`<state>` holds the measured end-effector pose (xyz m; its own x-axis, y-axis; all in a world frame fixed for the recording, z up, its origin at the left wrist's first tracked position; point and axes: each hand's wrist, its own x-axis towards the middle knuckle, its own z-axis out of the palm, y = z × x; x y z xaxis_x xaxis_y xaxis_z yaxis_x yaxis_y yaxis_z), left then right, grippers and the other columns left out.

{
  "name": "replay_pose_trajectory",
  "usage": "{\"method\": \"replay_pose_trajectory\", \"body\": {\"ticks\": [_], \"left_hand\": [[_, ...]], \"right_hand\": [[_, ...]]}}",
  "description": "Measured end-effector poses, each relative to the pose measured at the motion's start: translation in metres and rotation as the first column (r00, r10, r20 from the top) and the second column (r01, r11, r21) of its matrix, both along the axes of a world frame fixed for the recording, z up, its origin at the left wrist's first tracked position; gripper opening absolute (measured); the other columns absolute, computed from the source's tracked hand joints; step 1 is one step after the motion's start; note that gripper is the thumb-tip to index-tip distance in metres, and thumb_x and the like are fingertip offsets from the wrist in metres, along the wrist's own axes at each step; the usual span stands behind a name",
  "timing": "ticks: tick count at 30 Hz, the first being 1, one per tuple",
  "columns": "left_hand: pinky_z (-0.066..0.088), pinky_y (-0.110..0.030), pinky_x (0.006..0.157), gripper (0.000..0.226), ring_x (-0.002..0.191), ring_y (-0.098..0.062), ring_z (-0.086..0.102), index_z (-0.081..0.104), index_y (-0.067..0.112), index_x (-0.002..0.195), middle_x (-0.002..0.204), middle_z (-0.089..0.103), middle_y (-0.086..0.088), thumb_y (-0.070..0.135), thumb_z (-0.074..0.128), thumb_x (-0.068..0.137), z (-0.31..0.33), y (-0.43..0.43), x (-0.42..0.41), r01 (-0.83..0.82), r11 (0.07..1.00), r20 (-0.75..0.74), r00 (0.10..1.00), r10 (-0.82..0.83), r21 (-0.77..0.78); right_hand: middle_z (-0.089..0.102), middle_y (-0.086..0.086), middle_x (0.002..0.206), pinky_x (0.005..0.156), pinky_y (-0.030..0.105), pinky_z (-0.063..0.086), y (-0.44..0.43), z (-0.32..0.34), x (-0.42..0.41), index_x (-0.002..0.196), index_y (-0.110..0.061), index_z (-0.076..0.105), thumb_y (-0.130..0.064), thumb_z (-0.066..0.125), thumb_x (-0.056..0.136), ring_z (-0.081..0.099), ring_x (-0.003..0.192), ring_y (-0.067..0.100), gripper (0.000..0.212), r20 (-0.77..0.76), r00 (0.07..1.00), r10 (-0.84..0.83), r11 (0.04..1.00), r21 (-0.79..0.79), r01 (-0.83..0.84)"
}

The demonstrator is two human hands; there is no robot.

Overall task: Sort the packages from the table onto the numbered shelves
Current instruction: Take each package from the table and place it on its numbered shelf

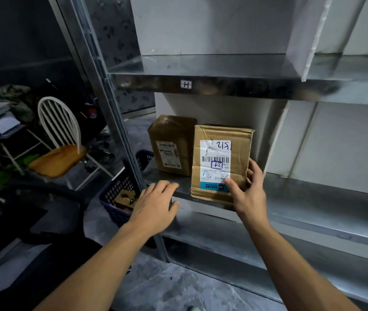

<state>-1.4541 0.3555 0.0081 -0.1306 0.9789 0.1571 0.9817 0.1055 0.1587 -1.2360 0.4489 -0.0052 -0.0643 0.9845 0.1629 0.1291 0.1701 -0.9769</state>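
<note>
Creased brown cardboard box (221, 163) with white barcode label, upright at the front edge of the steel shelf (313, 198), just beside a smaller box (171, 144). Right hand (248, 194) grip wrapped round its right edge, thumb on label. Left hand (153, 205) loose, holding nothing, over the shelf lip. Blue basket (115, 194) and white chair (59, 131) off left.

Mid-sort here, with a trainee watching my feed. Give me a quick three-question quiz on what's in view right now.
1. True or false: the left hand grips the front box.
2. How many cardboard boxes stand on the middle shelf? A one, B two, C three.
3. Fill in: the blue basket sits to the ___ of the boxes.

Key:
1. False. Only the right hand holds it, at its right edge; the left hand is open and holds nothing.
2. B: the front box and the back box.
3. left
</note>
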Motion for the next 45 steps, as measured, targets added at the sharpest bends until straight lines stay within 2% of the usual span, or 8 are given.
{"method": "replay_pose_trajectory", "body": {"ticks": [5,7,15,19,22,28,40,45], "left_hand": [[0.035,-0.037,0.106,0.05,0.125,-0.016,0.039,0.034,0.029,0.145,0.141,0.04,0.009,0.043,0.041,0.098,-0.008,0.052,-0.019,0.081,0.996,0.014,0.997,-0.08,-0.031],[0.035,-0.037,0.106,0.05,0.125,-0.017,0.039,0.034,0.029,0.146,0.141,0.04,0.008,0.043,0.041,0.098,-0.013,0.069,-0.026,0.096,0.995,0.027,0.995,-0.095,-0.041],[0.035,-0.035,0.105,0.048,0.127,-0.016,0.039,0.035,0.029,0.143,0.139,0.042,0.008,0.044,0.04,0.098,-0.025,0.115,-0.042,0.187,0.98,0.064,0.981,-0.182,-0.075],[0.036,-0.035,0.106,0.046,0.124,-0.017,0.041,0.038,0.029,0.141,0.136,0.045,0.007,0.044,0.04,0.098,-0.028,0.132,-0.048,0.209,0.974,0.068,0.977,-0.203,-0.084],[0.036,-0.035,0.106,0.046,0.125,-0.017,0.042,0.04,0.03,0.14,0.136,0.047,0.007,0.045,0.042,0.097,-0.029,0.14,-0.051,0.213,0.974,0.077,0.975,-0.207,-0.077],[0.036,-0.033,0.106,0.044,0.125,-0.016,0.043,0.042,0.031,0.139,0.135,0.047,0.008,0.043,0.045,0.096,-0.031,0.147,-0.055,0.227,0.972,0.113,0.969,-0.219,-0.065],[0.035,-0.034,0.107,0.045,0.128,-0.014,0.038,0.041,0.03,0.139,0.137,0.043,0.008,0.043,0.044,0.097,-0.02,0.131,-0.064,0.253,0.967,0.142,0.959,-0.246,-0.038],[0.034,-0.035,0.108,0.047,0.129,-0.016,0.038,0.038,0.028,0.143,0.14,0.04,0.008,0.041,0.044,0.098,-0.013,0.109,-0.064,0.298,0.954,0.171,0.943,-0.287,-0.042]], "right_hand": [[0.059,-0.007,0.134,0.104,0.044,0.051,0.048,-0.017,-0.017,0.147,-0.03,0.034,-0.029,0.076,0.087,0.057,0.121,0.014,0.074,0.061,0.99,-0.129,0.989,-0.06,0.133],[0.061,-0.005,0.129,0.104,0.038,0.048,0.065,-0.022,-0.02,0.15,-0.029,0.033,-0.03,0.076,0.087,0.058,0.116,0.013,0.076,0.086,0.984,-0.156,0.982,-0.091,0.164],[0.059,-0.016,0.125,0.103,0.045,0.05,0.111,-0.047,-0.03,0.142,-0.043,0.035,-0.028,0.075,0.088,0.06,0.119,0.018,0.07,0.083,0.984,-0.16,0.96,-0.219,0.175],[0.059,-0.007,0.138,0.106,0.048,0.047,0.122,-0.059,-0.033,0.138,-0.049,0.032,-0.029,0.074,0.088,0.058,0.124,0.022,0.068,0.138,0.977,-0.165,0.946,-0.258,0.197],[0.056,-0.004,0.142,0.11,0.044,0.043,0.127,-0.063,-0.033,0.147,-0.034,0.035,-0.022,0.073,0.09,0.054,0.129,0.023,0.069,0.139,0.971,-0.197,0.941,-0.253,0.227],[0.056,-0.004,0.141,0.11,0.042,0.043,0.131,-0.065,-0.03,0.147,-0.029,0.036,-0.019,0.073,0.09,0.053,0.129,0.022,0.069,0.164,0.967,-0.196,0.942,-0.243,0.232],[0.063,0.005,0.132,0.107,0.04,0.046,0.102,-0.07,-0.029,0.131,-0.014,0.048,-0.022,0.077,0.086,0.059,0.123,0.028,0.053,0.244,0.937,-0.251,0.921,-0.238,0.309],[0.051,0.007,0.146,0.112,0.041,0.038,0.064,-0.066,-0.029,0.15,-0.019,0.037,-0.024,0.071,0.092,0.048,0.134,0.031,0.068,0.358,0.901,-0.245,0.927,-0.184,0.325]]}}
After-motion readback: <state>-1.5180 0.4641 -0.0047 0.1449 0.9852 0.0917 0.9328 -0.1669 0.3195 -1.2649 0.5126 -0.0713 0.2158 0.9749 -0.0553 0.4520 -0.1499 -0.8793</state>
